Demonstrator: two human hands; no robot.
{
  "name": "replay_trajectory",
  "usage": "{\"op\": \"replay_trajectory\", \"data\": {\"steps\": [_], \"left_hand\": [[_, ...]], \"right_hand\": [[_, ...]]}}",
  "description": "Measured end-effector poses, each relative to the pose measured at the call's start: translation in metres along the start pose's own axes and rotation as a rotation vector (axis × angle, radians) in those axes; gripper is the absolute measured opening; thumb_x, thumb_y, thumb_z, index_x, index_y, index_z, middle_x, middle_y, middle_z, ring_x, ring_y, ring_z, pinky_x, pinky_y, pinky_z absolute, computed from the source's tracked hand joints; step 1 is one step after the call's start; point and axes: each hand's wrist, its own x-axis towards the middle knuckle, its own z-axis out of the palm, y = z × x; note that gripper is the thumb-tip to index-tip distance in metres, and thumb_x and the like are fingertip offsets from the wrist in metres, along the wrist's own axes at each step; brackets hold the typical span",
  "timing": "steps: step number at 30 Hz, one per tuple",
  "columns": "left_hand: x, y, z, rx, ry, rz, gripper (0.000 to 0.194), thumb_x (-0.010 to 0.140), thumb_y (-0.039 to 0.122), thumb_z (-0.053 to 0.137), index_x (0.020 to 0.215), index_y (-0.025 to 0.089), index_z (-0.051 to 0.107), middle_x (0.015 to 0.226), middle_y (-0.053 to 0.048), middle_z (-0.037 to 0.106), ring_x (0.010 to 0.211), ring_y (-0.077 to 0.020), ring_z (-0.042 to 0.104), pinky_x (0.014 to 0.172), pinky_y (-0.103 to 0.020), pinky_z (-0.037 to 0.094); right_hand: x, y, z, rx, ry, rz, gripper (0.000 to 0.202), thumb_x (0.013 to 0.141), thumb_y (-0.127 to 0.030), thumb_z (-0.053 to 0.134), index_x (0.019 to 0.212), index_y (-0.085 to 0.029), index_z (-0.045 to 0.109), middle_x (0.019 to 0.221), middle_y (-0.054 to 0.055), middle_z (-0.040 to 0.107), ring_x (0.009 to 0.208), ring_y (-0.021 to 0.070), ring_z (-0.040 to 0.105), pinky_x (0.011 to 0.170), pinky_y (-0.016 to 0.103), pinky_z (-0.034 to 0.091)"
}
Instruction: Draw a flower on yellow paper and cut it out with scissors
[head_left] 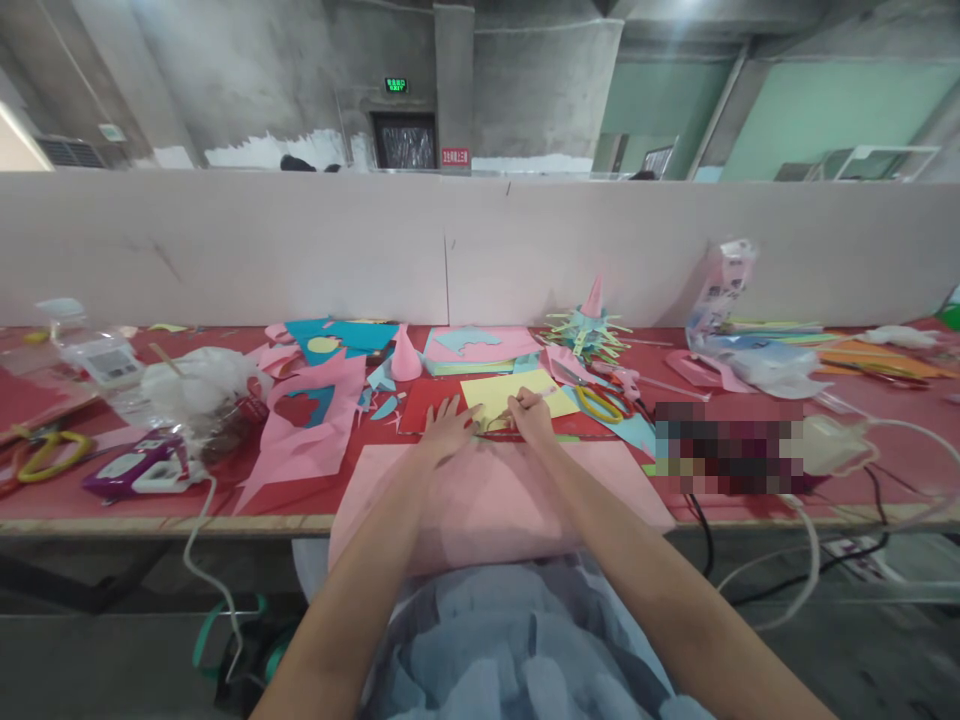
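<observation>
A yellow sheet of paper [491, 393] lies on a red sheet [420, 405] in the middle of the table. My left hand [448, 428] rests with fingers spread at the yellow sheet's lower left corner. My right hand [532, 415] is closed around a thin pen [550, 392] over the same sheet; the pen's lower end is hidden. Under my forearms a large pink sheet [510, 490] hangs over the table's front edge. Yellow-handled scissors [600, 403] lie just right of the yellow sheet.
A pink paper cone [406, 355] and a spiky paper model [592, 325] stand behind. Cut pink paper [322, 425], a purple-and-white device with a cable [142, 468] and a plastic bottle [90, 345] are left. Plastic bags [772, 365] and cables lie right.
</observation>
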Motion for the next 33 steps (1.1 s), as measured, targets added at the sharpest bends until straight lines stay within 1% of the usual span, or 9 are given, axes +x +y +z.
{"op": "replay_trajectory", "data": {"steps": [5, 8, 14, 17, 23, 28, 33], "left_hand": [[0.0, 0.0, 0.0, -0.003, 0.005, -0.005, 0.049, 0.09, 0.048, 0.026, 0.138, 0.041, 0.029, 0.153, 0.004, 0.01, 0.14, -0.0265, 0.005, 0.109, -0.052, 0.005], [0.0, -0.001, 0.0, -0.004, 0.01, -0.003, 0.049, 0.09, 0.049, 0.027, 0.138, 0.041, 0.03, 0.153, 0.003, 0.01, 0.14, -0.0265, 0.005, 0.109, -0.052, 0.005], [-0.003, 0.002, -0.003, -0.004, 0.001, 0.0, 0.052, 0.088, 0.052, 0.029, 0.138, 0.04, 0.03, 0.153, 0.002, 0.009, 0.14, -0.0266, 0.005, 0.109, -0.053, 0.005], [-0.004, 0.003, -0.004, -0.011, -0.003, 0.004, 0.052, 0.088, 0.052, 0.029, 0.139, 0.039, 0.03, 0.153, 0.002, 0.008, 0.14, -0.0263, 0.004, 0.109, -0.052, 0.004], [-0.003, 0.002, -0.003, -0.016, -0.002, -0.001, 0.052, 0.088, 0.052, 0.03, 0.138, 0.04, 0.03, 0.153, 0.002, 0.008, 0.14, -0.0266, 0.004, 0.109, -0.052, 0.004], [-0.003, 0.002, -0.003, -0.018, -0.006, -0.002, 0.052, 0.087, 0.051, 0.032, 0.138, 0.039, 0.031, 0.153, 0.001, 0.008, 0.14, -0.0261, 0.004, 0.109, -0.052, 0.003], [-0.002, 0.002, -0.003, -0.016, -0.009, -0.001, 0.052, 0.088, 0.05, 0.031, 0.139, 0.038, 0.03, 0.153, 0.0, 0.008, 0.14, -0.0262, 0.003, 0.109, -0.053, 0.004]], "right_hand": [[-0.001, 0.0, 0.001, -0.007, -0.001, 0.016, 0.02, 0.073, -0.031, 0.042, 0.059, -0.025, 0.03, 0.038, -0.008, 0.046, 0.045, 0.0134, 0.056, 0.051, 0.024, 0.049], [-0.002, -0.001, 0.001, -0.004, -0.001, -0.006, 0.021, 0.073, -0.031, 0.042, 0.058, -0.025, 0.029, 0.035, -0.008, 0.042, 0.049, 0.0147, 0.059, 0.05, 0.023, 0.047], [-0.004, -0.003, 0.0, -0.018, -0.027, -0.064, 0.023, 0.074, -0.032, 0.044, 0.057, -0.024, 0.03, 0.033, -0.008, 0.038, 0.058, 0.017, 0.063, 0.049, 0.021, 0.042], [-0.003, -0.001, 0.001, -0.013, -0.048, -0.07, 0.023, 0.074, -0.033, 0.044, 0.057, -0.024, 0.031, 0.033, -0.008, 0.038, 0.058, 0.0172, 0.064, 0.05, 0.021, 0.042], [0.0, 0.006, 0.002, -0.026, -0.07, -0.099, 0.024, 0.076, -0.035, 0.045, 0.058, -0.024, 0.033, 0.034, -0.009, 0.039, 0.053, 0.0147, 0.061, 0.053, 0.021, 0.044], [0.0, 0.009, 0.003, -0.063, -0.082, -0.114, 0.025, 0.076, -0.035, 0.045, 0.058, -0.023, 0.033, 0.034, -0.01, 0.04, 0.045, 0.012, 0.054, 0.052, 0.021, 0.044], [0.001, 0.011, 0.004, -0.031, -0.105, -0.127, 0.026, 0.077, -0.034, 0.046, 0.057, -0.023, 0.033, 0.033, -0.011, 0.039, 0.037, 0.0099, 0.046, 0.051, 0.021, 0.044]]}}
